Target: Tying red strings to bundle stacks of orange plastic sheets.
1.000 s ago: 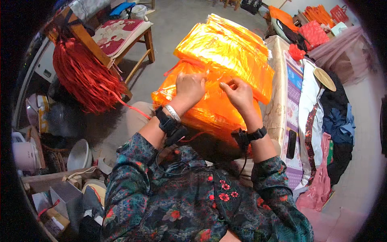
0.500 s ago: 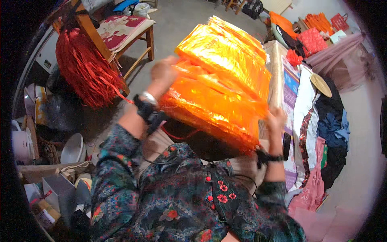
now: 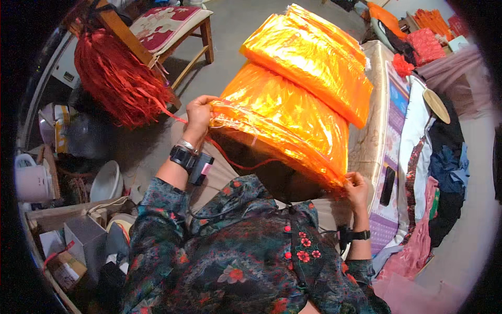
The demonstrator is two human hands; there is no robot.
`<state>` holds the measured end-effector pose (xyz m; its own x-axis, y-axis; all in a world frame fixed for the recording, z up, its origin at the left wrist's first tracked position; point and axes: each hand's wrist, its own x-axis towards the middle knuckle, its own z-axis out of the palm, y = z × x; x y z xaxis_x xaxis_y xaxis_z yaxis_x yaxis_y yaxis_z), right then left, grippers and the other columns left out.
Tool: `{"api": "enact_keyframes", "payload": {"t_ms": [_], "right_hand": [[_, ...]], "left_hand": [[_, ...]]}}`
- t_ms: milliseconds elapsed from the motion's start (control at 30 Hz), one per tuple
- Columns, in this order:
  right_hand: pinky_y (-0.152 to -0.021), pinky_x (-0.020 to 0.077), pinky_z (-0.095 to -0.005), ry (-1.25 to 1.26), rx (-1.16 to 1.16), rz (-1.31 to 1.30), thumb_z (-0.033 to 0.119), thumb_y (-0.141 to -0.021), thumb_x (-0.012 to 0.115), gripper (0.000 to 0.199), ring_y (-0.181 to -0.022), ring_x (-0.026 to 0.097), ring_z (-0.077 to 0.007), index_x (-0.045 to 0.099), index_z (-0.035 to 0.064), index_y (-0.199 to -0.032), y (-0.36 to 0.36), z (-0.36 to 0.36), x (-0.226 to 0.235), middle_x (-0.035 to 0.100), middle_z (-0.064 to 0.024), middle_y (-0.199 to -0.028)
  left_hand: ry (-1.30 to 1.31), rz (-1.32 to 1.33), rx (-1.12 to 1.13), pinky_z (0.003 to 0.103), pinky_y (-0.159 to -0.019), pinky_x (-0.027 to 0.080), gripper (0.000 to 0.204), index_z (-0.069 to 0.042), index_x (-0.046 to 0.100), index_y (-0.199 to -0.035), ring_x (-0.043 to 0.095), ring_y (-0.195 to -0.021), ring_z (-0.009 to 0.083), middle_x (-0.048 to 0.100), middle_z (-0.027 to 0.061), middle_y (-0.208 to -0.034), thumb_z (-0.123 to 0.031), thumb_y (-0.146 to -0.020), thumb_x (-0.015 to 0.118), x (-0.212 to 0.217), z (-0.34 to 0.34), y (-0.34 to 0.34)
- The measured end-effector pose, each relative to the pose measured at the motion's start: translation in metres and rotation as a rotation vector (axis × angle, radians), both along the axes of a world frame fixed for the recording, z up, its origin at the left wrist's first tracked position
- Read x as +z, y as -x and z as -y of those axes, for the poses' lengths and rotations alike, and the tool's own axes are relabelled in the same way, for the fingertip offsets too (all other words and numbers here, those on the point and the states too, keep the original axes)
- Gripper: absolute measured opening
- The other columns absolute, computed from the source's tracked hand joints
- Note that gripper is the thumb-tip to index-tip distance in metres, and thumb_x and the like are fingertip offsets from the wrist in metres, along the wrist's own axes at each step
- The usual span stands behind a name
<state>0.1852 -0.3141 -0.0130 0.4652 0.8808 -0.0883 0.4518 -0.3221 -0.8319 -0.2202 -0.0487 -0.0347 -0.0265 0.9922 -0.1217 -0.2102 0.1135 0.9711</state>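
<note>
A thick stack of shiny orange plastic sheets lies spread out in front of me, its far part folded over in a bulky layer. My left hand is closed on the left corner of the near edge, fingertips pinching the film. At the opposite corner, my right hand pinches the same edge between thumb and fingers. The near edge stretches between both hands, with several layers gathered along it. A thin red ribbon loops below that edge, past my left wrist. Whatever supports the stack is mostly hidden beneath it.
A bundle of red strips hangs from a wooden chair at left. Another chair with a patterned cushion stands behind. At right is a bed-like surface with a black phone-shaped object and clothes. A box of odds and ends sits lower left.
Both hands have come lower toward me, drawing the near edge of the sheets flatter and tauter. More of the smooth lower layer shows below the folded part. The whole view has shifted slightly.
</note>
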Motion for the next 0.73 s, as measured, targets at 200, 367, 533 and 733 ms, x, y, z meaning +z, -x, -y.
{"api": "enact_keyframes", "payload": {"t_ms": [200,367,533,733], "right_hand": [[-0.053,0.0391,-0.0196,0.186,-0.027,-0.077,0.005,-0.079,0.06,0.013,-0.058,0.047,-0.0049,0.059,0.0051,-0.092,-0.006,-0.003,0.002,0.055,0.001,-0.072],[-0.055,0.0437,-0.0186,0.101,0.079,-0.379,0.016,-0.083,0.062,0.03,-0.073,0.056,-0.0078,0.057,0.0024,-0.109,-0.024,0.004,0.04,0.059,-0.0006,-0.094],[-0.044,0.0311,-0.0148,-0.076,-0.327,-0.412,0.017,-0.09,0.052,0.023,-0.054,0.04,-0.0006,0.057,0.0063,-0.11,-0.047,0.012,0.047,0.056,0.0018,-0.084],[-0.052,0.0375,-0.0179,-0.28,-0.279,-0.314,0.013,-0.092,0.047,0.023,-0.06,0.044,-0.0035,0.055,0.0051,-0.112,-0.037,0.003,0.053,0.057,-0.0006,-0.09]], "left_hand": [[0.053,-0.111,-0.072,0.022,-0.055,0.047,0.025,0.006,0.061,-0.094,0.059,-0.064,0.0103,0.064,0.0088,-0.082,0.009,-0.077,0.044,0.003,0.007,0.005],[-0.264,-0.494,-0.074,0.018,-0.06,0.044,0.023,0.0,0.062,-0.101,0.052,-0.073,0.0039,0.058,-0.0012,-0.085,0.003,-0.083,0.048,0.015,0.01,0.05],[-0.691,-1.311,-0.371,0.041,-0.087,0.043,0.032,-0.004,0.061,-0.099,0.051,-0.1,0.0341,0.056,0.0159,-0.101,-0.003,-0.067,0.063,0.023,0.027,0.083],[-0.313,-1.792,-1.055,0.048,-0.105,0.02,0.032,-0.005,0.063,-0.093,0.04,-0.118,0.0281,0.051,0.0166,-0.117,-0.023,-0.067,0.067,0.012,0.062,0.018]]}}
